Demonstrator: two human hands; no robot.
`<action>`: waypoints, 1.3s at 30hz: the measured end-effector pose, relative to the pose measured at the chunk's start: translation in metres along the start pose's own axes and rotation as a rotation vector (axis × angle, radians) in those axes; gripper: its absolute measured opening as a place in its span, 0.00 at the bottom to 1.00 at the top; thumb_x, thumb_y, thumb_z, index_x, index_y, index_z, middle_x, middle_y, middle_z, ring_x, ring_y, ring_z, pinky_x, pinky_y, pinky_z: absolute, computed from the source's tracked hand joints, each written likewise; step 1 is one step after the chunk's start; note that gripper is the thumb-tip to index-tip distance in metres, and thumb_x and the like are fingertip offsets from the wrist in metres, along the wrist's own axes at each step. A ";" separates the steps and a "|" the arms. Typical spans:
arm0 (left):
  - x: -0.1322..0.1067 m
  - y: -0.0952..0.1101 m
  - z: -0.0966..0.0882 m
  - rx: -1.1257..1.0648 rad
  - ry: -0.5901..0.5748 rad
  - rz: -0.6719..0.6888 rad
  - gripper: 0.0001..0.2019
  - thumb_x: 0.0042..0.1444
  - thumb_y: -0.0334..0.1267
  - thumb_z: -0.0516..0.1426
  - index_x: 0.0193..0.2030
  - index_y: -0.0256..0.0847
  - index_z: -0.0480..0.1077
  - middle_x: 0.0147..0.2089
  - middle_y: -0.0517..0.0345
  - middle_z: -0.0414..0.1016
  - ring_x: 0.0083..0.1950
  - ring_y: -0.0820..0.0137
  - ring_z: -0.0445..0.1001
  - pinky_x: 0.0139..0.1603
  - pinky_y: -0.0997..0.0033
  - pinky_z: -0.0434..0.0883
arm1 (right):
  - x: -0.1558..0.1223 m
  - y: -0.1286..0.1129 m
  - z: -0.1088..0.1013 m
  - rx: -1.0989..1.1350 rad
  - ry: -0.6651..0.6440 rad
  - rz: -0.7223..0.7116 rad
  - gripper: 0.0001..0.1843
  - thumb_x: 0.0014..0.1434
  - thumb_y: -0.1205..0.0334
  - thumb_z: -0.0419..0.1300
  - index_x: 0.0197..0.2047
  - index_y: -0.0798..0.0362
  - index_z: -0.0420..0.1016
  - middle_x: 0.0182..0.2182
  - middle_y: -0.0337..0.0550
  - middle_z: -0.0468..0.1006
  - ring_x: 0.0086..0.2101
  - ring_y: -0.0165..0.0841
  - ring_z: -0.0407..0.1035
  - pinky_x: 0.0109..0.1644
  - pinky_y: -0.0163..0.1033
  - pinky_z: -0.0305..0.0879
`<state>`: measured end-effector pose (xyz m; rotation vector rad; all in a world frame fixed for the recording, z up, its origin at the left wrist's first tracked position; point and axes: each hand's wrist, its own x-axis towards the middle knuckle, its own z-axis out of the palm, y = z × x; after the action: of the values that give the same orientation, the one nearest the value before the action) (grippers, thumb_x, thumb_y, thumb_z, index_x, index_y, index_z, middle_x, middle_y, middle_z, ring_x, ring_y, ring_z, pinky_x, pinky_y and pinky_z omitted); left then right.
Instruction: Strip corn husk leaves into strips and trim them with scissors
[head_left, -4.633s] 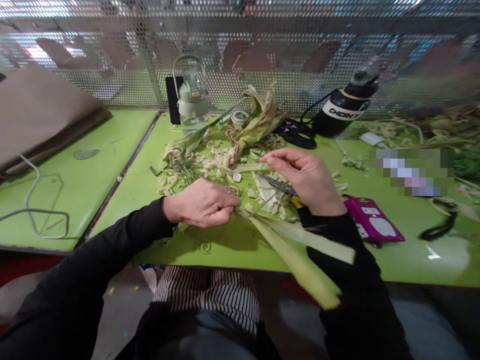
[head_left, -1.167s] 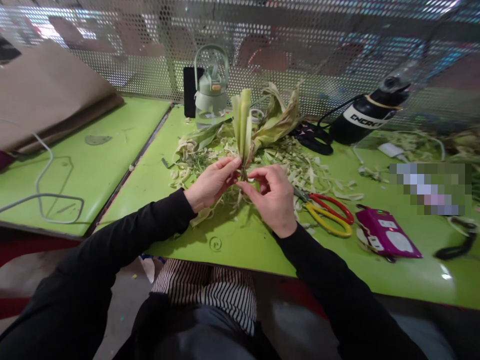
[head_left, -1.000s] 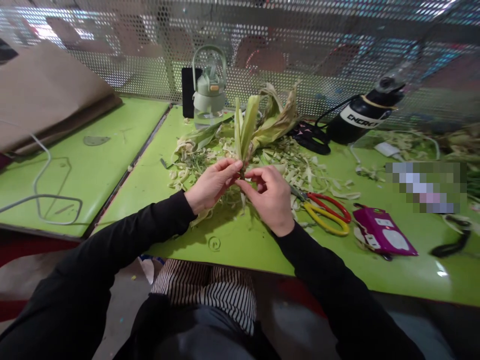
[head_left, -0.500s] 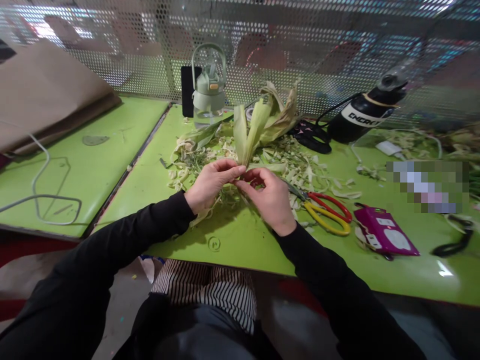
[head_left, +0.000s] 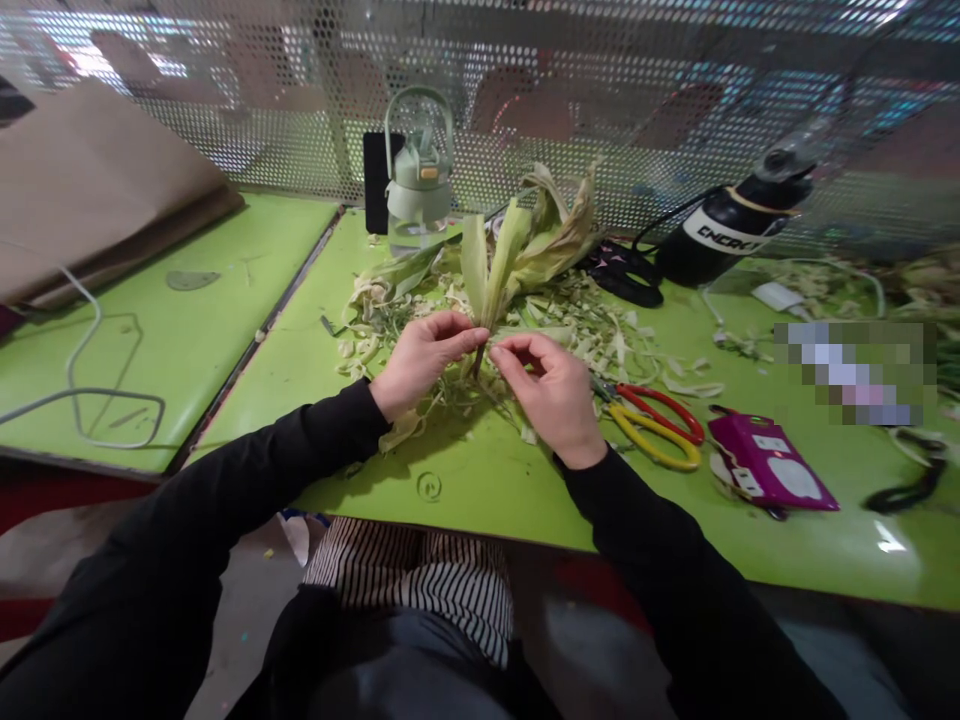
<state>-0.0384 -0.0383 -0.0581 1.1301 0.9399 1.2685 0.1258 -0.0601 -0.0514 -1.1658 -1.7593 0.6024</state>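
My left hand (head_left: pixel 426 362) pinches a bundle of pale green corn husks (head_left: pixel 499 265) near its narrow base. The broad leaves stand up and fan out above the fingers, and a thin brownish stem end pokes out below them. Just to the right, my right hand (head_left: pixel 551 395) hovers with thumb and forefinger pressed together, a small gap from the bundle. Whatever may be between those fingertips is too small to make out. Shredded husk scraps (head_left: pixel 600 330) lie behind and around both hands. Beside my right hand rest scissors (head_left: pixel 615 408) with one red and one yellow handle.
On the green table (head_left: pixel 487 495) are a light green water bottle (head_left: pixel 420 190), a black phone (head_left: pixel 375 185), a black bottle (head_left: pixel 724 230) and a purple device (head_left: pixel 772 465). Brown paper (head_left: pixel 112 190) and a grey wire (head_left: pixel 112 395) lie left. Perforated metal (head_left: pixel 285 120) closes the back.
My right hand has drawn away from the bundle to the right and slightly down, uncovering the stem end. The husks have tilted slightly left; my left hand keeps hold of them.
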 end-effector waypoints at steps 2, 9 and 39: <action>0.000 0.001 0.000 -0.017 -0.003 -0.021 0.08 0.51 0.33 0.65 0.27 0.37 0.71 0.25 0.64 0.70 0.27 0.79 0.65 0.33 0.74 0.63 | 0.002 0.003 0.000 0.166 -0.065 0.128 0.09 0.59 0.55 0.61 0.34 0.51 0.74 0.25 0.37 0.74 0.23 0.28 0.65 0.23 0.34 0.61; -0.001 0.007 -0.002 0.079 -0.072 -0.080 0.08 0.54 0.36 0.63 0.28 0.36 0.71 0.26 0.61 0.73 0.27 0.78 0.68 0.30 0.75 0.64 | 0.003 0.004 -0.001 0.177 -0.083 0.094 0.09 0.60 0.54 0.63 0.34 0.50 0.72 0.25 0.35 0.70 0.23 0.27 0.61 0.26 0.35 0.59; -0.002 0.001 -0.004 0.177 -0.236 0.111 0.09 0.52 0.28 0.62 0.36 0.36 0.65 0.32 0.63 0.69 0.31 0.81 0.68 0.34 0.77 0.67 | 0.002 0.010 0.002 0.267 -0.040 0.119 0.09 0.59 0.54 0.64 0.38 0.51 0.77 0.28 0.36 0.76 0.23 0.26 0.63 0.28 0.35 0.62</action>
<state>-0.0429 -0.0398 -0.0587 1.4539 0.8327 1.1253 0.1288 -0.0541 -0.0594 -1.0813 -1.5924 0.9077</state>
